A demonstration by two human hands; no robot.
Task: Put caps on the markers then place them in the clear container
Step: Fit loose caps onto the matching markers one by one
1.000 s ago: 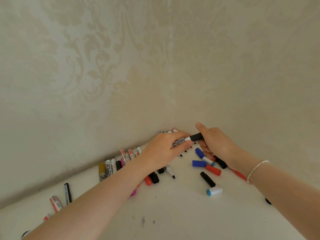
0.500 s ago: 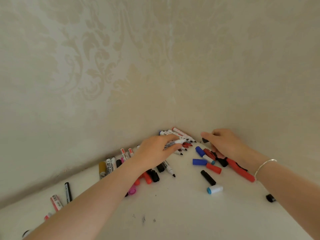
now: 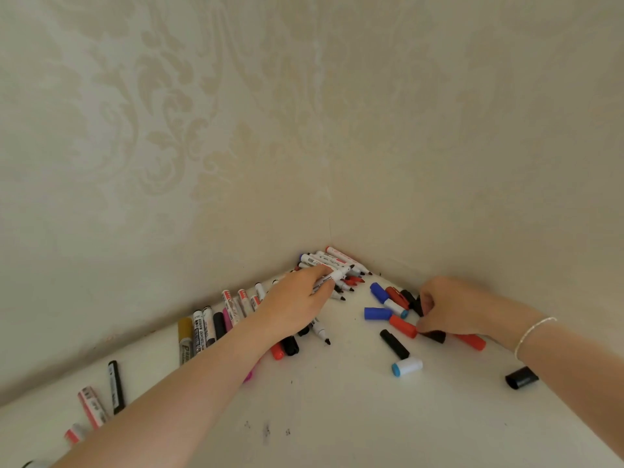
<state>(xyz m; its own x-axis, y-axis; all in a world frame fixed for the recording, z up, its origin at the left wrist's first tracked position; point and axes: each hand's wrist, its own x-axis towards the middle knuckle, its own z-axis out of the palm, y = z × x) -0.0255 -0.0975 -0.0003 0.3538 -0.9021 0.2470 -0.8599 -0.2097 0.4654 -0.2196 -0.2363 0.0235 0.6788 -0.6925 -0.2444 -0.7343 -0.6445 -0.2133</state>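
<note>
two hands work at once. left hand (image 3: 297, 305) holds a bare marker (image 3: 329, 278), and right hand (image 3: 454, 307) curls among the caps (image 3: 401, 325), likely picking one; what it grips is hidden.

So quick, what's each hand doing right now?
Left hand: holding a white marker over the pile in the corner.
Right hand: fingers curled down among the loose caps; whether it holds one cannot be told.
</note>
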